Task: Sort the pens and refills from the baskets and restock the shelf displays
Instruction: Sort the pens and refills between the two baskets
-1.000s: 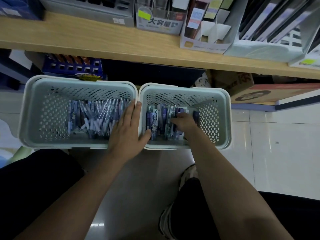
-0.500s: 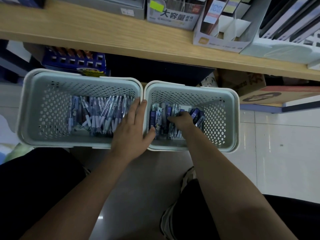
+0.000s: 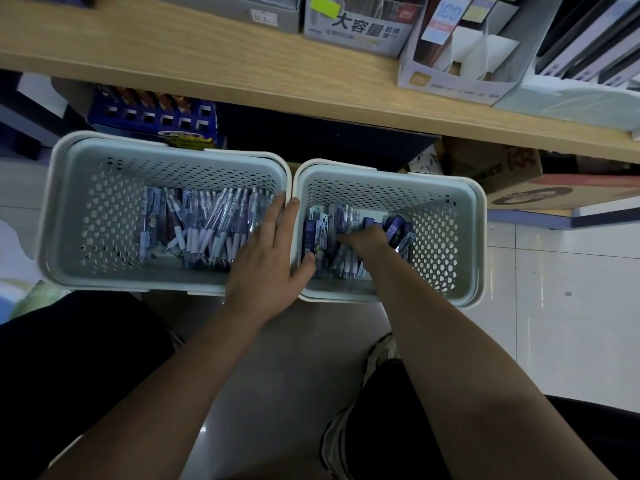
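Two pale perforated plastic baskets sit side by side on the tiled floor point(image 3: 554, 323), their near walls touching, just in front of a wooden shelf point(image 3: 242, 71). The left basket point(image 3: 65, 209) is the larger one and serves as the landmark here.

Inside the left basket, a loose heap of clear-barrelled pens point(image 3: 207, 226) with white grips lies across the bottom, gathered toward the wall it shares with its neighbour. The right basket point(image 3: 474, 237), pressed against the left basket's right wall, holds packaged pens and refills point(image 3: 320, 233) in dark blue and purple wrappers, some standing on edge, some tilted.

The left hand point(image 3: 270, 258) lies flat and wide over the seam where the two baskets meet: its straight fingers reach over the left basket's right rim above the pens, while the thumb hooks down into the right basket beside the blue packets. It grips nothing.

The right hand point(image 3: 363, 239) is down in the right basket, to the right of the left basket's shared wall, fingers curled in among the packets. Whether they actually hold one cannot be told, as the fingertips are buried.

Beyond the left basket, on the shelf, stand cardboard display boxes: one with large Chinese lettering and a yellow-green label point(image 3: 360, 26), and a white tiered one point(image 3: 450, 74) further right. Under the shelf, directly behind the left basket, sits a blue compartmented box point(image 3: 156, 114). A white sneaker point(image 3: 381, 355) shows on the floor nearer the person than the right basket.
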A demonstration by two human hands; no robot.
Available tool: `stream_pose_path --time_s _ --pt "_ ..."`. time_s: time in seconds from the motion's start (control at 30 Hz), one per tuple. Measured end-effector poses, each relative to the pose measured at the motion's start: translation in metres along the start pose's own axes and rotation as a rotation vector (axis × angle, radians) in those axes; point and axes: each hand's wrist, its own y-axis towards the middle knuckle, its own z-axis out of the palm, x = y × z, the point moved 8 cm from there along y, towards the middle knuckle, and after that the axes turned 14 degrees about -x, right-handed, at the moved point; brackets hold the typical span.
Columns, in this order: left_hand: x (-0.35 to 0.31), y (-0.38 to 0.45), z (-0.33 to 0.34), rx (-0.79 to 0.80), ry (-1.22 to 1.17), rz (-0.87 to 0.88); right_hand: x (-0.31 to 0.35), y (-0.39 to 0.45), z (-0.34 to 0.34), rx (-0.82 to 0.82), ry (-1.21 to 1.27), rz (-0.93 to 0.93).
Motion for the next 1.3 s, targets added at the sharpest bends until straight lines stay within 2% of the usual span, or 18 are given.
stream_pose_path --time_s 0.1,0.23,0.37,0.67,0.8,1.03,1.13,1.3 --pt "0.000 0.000 0.000 -0.002 -0.001 0.005 -0.001 0.002 0.003 -0.009 0.175 0.029" --pt "0.001 0.000 0.001 -0.001 -0.005 0.009 0.004 -0.003 0.006 0.027 0.063 0.003" --pt "0.001 0.000 0.001 -0.003 -0.008 0.006 0.007 -0.006 0.010 0.035 0.092 -0.023" --pt "0.000 0.000 0.000 -0.001 -0.013 0.002 0.005 -0.015 0.017 0.155 0.415 0.041" --pt "0.001 0.000 0.001 0.000 -0.014 -0.001 0.000 -0.010 0.020 0.159 0.288 0.007" --pt "0.001 0.000 0.001 0.013 -0.011 -0.015 0.005 -0.006 0.014 0.097 0.264 -0.055" --pt "0.001 0.001 0.000 0.017 -0.006 -0.021 0.004 -0.006 0.011 0.098 0.328 -0.052" --pt "0.000 0.000 -0.001 0.029 -0.018 -0.033 -0.001 -0.016 0.002 0.193 0.493 0.001"
